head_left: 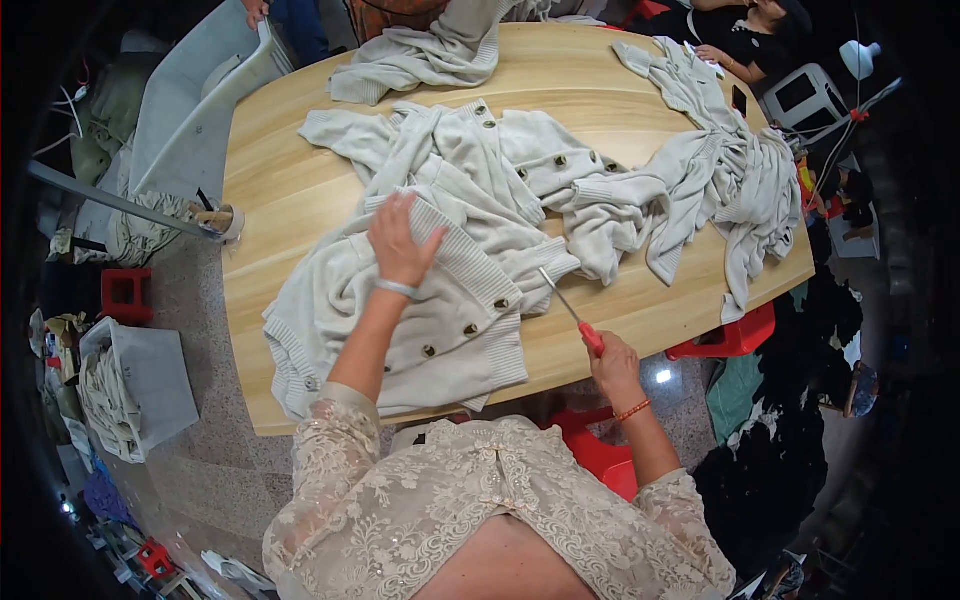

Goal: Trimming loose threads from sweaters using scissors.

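A cream knitted cardigan with dark buttons lies rumpled on the pale wooden table. My left hand rests on its ribbed band, fingers spread and holding nothing. Over the table's near edge, my right hand is closed around the red handle of a tool with a long, thin metal shaft. The shaft points away toward a knitted cuff; I cannot tell whether its tip touches the cloth. Just beyond, a second buttoned cardigan lies partly overlapped with the first.
More cream knitwear is heaped at the table's right and far edge. A person in black sits at the far right. Red stools stand near the table. A white bin of cloth is on the left floor.
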A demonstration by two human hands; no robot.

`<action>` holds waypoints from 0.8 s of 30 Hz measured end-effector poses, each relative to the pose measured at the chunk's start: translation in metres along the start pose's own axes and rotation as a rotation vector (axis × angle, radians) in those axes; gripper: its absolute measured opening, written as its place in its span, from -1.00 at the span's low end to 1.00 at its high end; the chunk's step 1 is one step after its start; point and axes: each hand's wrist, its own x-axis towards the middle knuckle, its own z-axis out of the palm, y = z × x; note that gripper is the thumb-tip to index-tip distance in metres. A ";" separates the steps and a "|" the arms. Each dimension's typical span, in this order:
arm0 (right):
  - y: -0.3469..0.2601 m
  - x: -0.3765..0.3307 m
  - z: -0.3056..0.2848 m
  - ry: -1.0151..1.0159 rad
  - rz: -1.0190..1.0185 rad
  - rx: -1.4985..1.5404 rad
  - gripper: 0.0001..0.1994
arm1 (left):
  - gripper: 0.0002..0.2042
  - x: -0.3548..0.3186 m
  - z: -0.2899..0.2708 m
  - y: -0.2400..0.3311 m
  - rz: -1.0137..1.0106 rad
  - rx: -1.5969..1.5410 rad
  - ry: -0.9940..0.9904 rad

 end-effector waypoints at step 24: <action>-0.145 0.247 0.116 0.144 -0.213 -0.125 -0.54 | -0.44 -0.030 -0.053 -0.048 0.299 -0.290 -0.805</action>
